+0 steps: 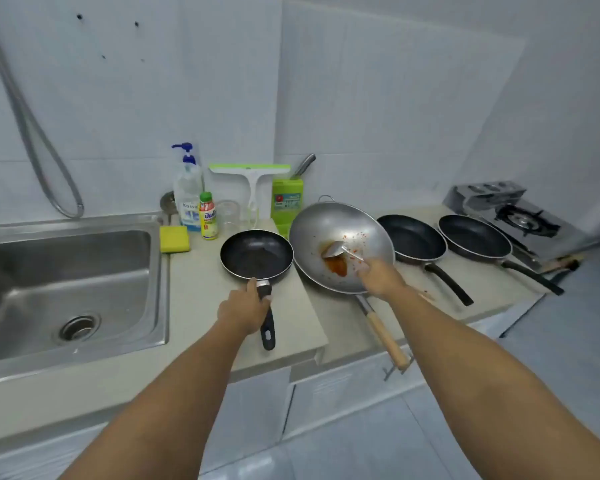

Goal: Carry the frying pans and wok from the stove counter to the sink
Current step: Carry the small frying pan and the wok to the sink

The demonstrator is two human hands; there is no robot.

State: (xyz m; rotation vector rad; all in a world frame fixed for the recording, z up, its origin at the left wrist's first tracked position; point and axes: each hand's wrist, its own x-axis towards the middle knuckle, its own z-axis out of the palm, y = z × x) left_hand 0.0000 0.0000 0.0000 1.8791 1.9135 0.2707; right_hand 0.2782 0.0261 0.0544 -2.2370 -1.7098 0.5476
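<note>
Both forearms reach out from the bottom edge over the pale counter. Left hand is clenched round the black handle of the small frying pan, whose dark bowl lies just beyond its knuckles, on the counter as far as can be seen. Right hand reaches over the near rim of the steel wok, fingers pinched on the handle of a metal ladle that lies inside among red sauce smears (the grip itself is partly hidden by the hand). The wok's wooden handle juts back toward the camera between the 2 arms, closer to the right one.

Right of the right hand sit 2 more dark frying pans, the nearer pan just beside the wok and the farther pan beyond it, both with black handles pointing at the counter edge. A gas stove stands past them.

Left of the left hand, well apart, is the steel sink. Beyond that hand, near the wall, stand a yellow sponge, a pump bottle, a small yellow bottle, a squeegee and a green holder.
</note>
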